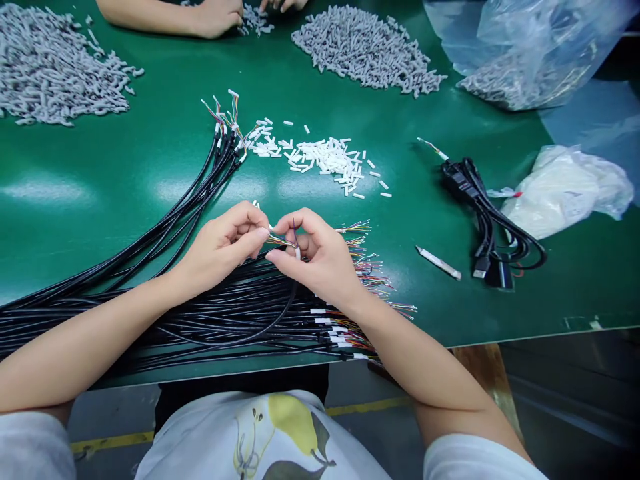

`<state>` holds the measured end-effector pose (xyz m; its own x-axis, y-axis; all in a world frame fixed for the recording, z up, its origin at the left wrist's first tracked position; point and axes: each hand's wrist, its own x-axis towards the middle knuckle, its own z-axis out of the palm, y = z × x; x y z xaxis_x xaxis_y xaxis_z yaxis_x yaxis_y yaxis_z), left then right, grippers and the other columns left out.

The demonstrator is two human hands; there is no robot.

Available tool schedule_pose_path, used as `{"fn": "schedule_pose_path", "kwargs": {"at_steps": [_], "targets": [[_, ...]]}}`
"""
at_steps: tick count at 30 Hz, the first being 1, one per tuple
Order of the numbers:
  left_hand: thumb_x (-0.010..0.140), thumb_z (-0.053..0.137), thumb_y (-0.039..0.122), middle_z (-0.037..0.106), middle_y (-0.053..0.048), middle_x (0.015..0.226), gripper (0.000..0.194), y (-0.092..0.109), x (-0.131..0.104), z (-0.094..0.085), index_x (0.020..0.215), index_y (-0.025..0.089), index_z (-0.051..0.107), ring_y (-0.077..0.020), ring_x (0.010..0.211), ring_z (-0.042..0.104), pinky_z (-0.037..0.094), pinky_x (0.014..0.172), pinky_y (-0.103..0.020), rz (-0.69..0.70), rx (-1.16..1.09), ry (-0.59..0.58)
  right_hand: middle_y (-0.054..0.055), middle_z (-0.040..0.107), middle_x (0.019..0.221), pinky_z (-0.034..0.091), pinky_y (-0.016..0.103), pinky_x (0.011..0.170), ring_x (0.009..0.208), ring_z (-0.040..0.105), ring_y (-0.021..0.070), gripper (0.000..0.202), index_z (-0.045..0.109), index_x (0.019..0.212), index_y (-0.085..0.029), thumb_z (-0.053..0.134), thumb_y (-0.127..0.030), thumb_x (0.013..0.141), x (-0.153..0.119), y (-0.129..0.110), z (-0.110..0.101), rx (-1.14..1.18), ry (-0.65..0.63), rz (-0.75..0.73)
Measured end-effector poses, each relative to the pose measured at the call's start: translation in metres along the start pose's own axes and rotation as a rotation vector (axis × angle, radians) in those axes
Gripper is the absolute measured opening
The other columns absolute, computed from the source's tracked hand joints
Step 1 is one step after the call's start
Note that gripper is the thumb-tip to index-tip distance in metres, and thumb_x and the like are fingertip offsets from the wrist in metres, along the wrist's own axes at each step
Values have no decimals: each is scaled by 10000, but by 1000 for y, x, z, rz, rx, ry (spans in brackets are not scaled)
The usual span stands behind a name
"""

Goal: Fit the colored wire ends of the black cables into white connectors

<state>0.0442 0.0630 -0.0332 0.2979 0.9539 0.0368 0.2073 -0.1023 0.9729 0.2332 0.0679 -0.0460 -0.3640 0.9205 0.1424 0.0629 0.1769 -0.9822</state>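
Note:
My left hand (227, 243) pinches the thin coloured wire ends (280, 239) of a black cable (270, 320) between thumb and fingers. My right hand (320, 257) meets it fingertip to fingertip and holds a small white sleeve (298, 253) on one wire. Both hands hover over a thick bundle of black cables (210, 313) lying across the green table (100, 200), with stripped coloured wires (370, 267) fanning out to the right. A scatter of white sleeves (325, 159) lies just beyond my hands.
A second cable bundle (200, 193) runs to the upper middle. Grey part heaps (50, 63) (367, 47) and plastic bags (520, 60) (565, 190) lie at the back and right. A coiled black USB cable (485, 220) and a small blade (439, 262) sit right. Another person's hands (215, 17) work at the far edge.

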Motion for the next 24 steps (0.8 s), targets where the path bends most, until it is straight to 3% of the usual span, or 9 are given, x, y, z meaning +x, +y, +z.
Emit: {"fn": "schedule_pose_path", "kwargs": {"at_steps": [4, 7, 10, 24], "targets": [[940, 645, 300, 588, 35, 655, 160, -1, 0, 2, 840, 184, 595, -74, 548, 514, 413, 511, -186, -83, -166, -100, -53, 471, 718, 384, 235, 572, 633, 460, 79, 71, 646, 811, -207, 656, -154, 856, -2, 2, 2, -222, 150, -223], [894, 721, 295, 656, 21, 706, 160, -1, 3, 2, 922, 167, 628, -67, 564, 569, 452, 527, -173, -189, -421, -162, -36, 503, 745, 380, 231, 553, 655, 475, 89, 110, 632, 772, -208, 629, -127, 847, -3, 1, 2, -247, 221, -280], [827, 800, 255, 717, 5, 758, 282, 0, 5, 1, 1022, 165, 619, -74, 584, 624, 477, 532, -168, -284, -619, -194, -19, 527, 813, 371, 220, 506, 642, 473, 86, 83, 619, 776, -216, 635, -155, 830, -4, 2, 1, -281, 252, -312], [840, 812, 264, 737, 16, 729, 286, -3, 4, 2, 963, 184, 567, -73, 582, 638, 474, 527, -162, -246, -650, -224, -26, 524, 827, 381, 194, 447, 542, 426, 39, 93, 618, 782, -206, 640, -124, 820, -5, 0, 3, -338, 250, -336]]}}
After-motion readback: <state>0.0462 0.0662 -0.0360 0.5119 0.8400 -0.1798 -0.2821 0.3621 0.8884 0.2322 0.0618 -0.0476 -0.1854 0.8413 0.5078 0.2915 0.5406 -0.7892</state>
